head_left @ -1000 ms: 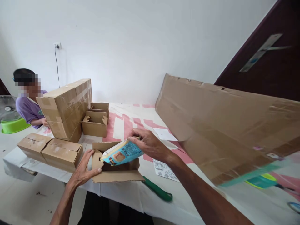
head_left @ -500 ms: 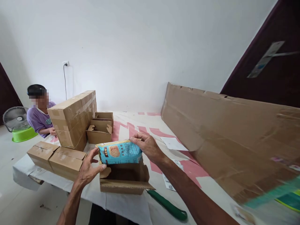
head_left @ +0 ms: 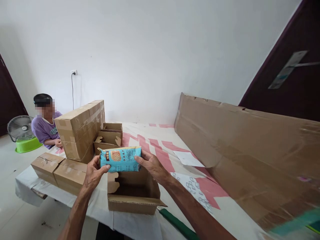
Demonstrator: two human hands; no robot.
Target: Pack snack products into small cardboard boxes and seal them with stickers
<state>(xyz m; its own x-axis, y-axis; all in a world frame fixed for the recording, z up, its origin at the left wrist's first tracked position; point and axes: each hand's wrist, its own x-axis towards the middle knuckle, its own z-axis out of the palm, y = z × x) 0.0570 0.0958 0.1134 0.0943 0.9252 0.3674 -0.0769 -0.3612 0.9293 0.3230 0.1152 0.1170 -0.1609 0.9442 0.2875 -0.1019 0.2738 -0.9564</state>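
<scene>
A blue packet with a round biscuit pictured on it (head_left: 122,160) is held level between my two hands. My left hand (head_left: 95,173) grips its left end, thumb on the front face. On the right end, my right hand (head_left: 151,165) has its thumb in front and its fingers behind. Just below and partly behind the packet stands an open cardboard box (head_left: 133,204), its flaps raised and nothing visible inside the part I can see. A green-handled tool (head_left: 178,223) lies to the right of that box, its far end hidden under the box flap.
Closed cartons (head_left: 71,171) line the table's left edge, with taped cartons (head_left: 80,130) stacked behind. Open boxes (head_left: 108,139) stand beside the stack. A tall cardboard sheet (head_left: 240,150) borders the right. Papers (head_left: 188,158) lie on the cloth. A person (head_left: 46,128) sits at far left.
The packet has moved left and clear of the open box, turning more face-on to me. My right hand has shifted left, its thumb now on the front. The view has moved slightly.
</scene>
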